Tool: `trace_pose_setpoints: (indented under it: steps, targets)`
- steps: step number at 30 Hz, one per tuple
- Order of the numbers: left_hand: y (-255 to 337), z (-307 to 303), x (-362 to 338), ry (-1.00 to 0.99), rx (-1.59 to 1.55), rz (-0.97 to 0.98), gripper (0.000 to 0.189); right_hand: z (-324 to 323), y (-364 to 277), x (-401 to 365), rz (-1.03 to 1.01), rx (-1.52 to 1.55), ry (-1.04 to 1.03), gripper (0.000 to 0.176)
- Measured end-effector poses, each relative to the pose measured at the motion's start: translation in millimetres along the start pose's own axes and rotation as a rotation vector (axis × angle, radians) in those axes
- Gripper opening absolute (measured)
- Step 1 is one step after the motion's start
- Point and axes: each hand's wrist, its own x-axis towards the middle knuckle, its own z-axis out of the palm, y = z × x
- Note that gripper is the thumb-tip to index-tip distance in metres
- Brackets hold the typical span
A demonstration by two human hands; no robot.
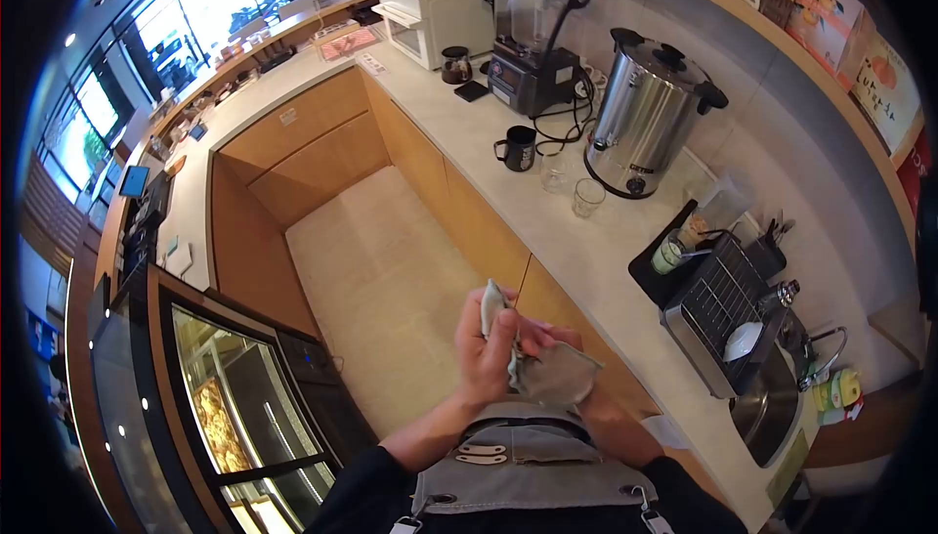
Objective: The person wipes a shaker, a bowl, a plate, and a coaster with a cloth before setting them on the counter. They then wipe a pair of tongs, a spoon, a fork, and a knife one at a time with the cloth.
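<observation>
Two bare hands, one grey-green fabric cloth (pixel 559 376), and it's all happening up in the air, just in front of the grey apron (pixel 528 482) and off the pale stone-like desk (pixel 459 148)! The left hand (pixel 480 356) is closed on it, thumb pressed against a fold that pokes up past the knuckles. And the right hand (pixel 549 337)? Close beside the left, half draped by the cloth; some fingers show, but whether they are clamped on the fabric, nobody can tell from here. What a soft customer this looks: light, limp, nothing to break, likely to crumple under any squeeze and sag wherever it's unsupported. Whether it's damp or slippery can't be seen. The best hold, by the look of it, is a pinch on that upper fold, with the other hand spread beneath the loose flap. Over on the desk, well apart, stand a clear glass tumbler (pixel 588 199) and a shiny steel urn (pixel 640 124).
</observation>
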Motion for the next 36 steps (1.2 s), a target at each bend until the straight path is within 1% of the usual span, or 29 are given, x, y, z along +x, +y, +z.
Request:
trace_pose_setpoints:
  steps: [1,2,4,5,6,7,8,9,10,12,13,16,17,20,21,23,24,25,28,29,32,33,36]
  targets:
    - [-2,-7,6,-0.031,0.017,0.01,0.022,-2,-8,7,0.021,-0.005,-0.034,0.013]
    - [-2,-14,13,-0.133,0.163,0.054,0.023,-3,-16,13,0.043,-0.01,-0.068,0.013]
    - [0,-28,35,-0.338,0.447,0.16,0.026,-4,-31,30,0.171,0.066,-0.097,0.011]
    - [8,-28,50,-0.443,0.513,0.156,0.03,-5,-27,38,0.195,0.185,-0.089,0.011]
    - [11,-28,62,-0.497,0.419,0.128,0.031,-13,-2,38,0.107,0.14,-0.093,0.011]
    - [11,-27,75,-0.549,0.326,0.103,0.032,-25,39,34,0.017,0.093,-0.098,0.013]
    - [11,-25,86,-0.603,0.234,0.079,0.033,-24,25,43,-0.004,-0.065,-0.118,0.014]
    - [12,-22,97,-0.624,0.221,0.077,0.033,-23,11,53,-0.027,-0.228,-0.135,0.015]
    - [8,-23,108,-0.581,0.1,0.018,0.035,-23,-3,63,-0.054,-0.386,-0.149,0.018]
    - [0,-24,126,-0.483,-0.146,-0.107,0.042,-25,-30,93,-0.149,-0.003,-0.189,0.019]
    - [-8,-23,136,-0.388,-0.243,-0.176,0.042,-30,-36,103,-0.259,-0.213,-0.1,0.016]
    - [-44,-13,168,-0.098,-0.532,-0.372,0.044,-50,-33,124,-0.511,-0.553,0.117,0.014]
    - [-57,-13,178,-0.037,-0.541,-0.443,0.04,-65,-18,126,-0.501,-0.606,0.187,0.015]
    - [-81,13,185,0.31,-0.334,-0.509,0.035,-106,-3,129,-0.503,-0.632,0.199,0.016]
    - [-91,10,186,0.184,-0.289,-0.432,0.03,-111,-10,129,-0.391,-0.622,0.186,0.017]
    - [-106,5,196,0.017,-0.067,-0.344,0.027,-106,-20,126,-0.257,-0.629,0.337,0.019]
    - [-113,2,200,-0.067,0.044,-0.298,0.026,-96,-35,127,-0.188,-0.629,0.414,0.019]
    - [-120,1,205,-0.147,0.069,-0.259,0.024,-87,-50,126,0.041,-0.121,0.494,0.021]
    - [-138,3,214,-0.393,0.137,-0.144,0.019,-115,0,113,0.046,0.594,0.58,0.021]
    - [-136,6,218,-0.343,0.02,-0.294,0.021,-116,0,111,0.135,0.305,0.678,0.019]
    - [-129,-2,254,-0.113,-0.242,-0.884,0.025,-109,6,133,-0.146,-0.237,0.652,0.018]
    - [-130,-5,259,-0.034,-0.272,-0.953,0.028,-104,9,142,-0.233,-0.413,0.642,0.018]
    - [-127,-25,268,0.1,-0.362,-0.986,0.027,-113,4,174,-0.494,-1.036,0.541,0.019]
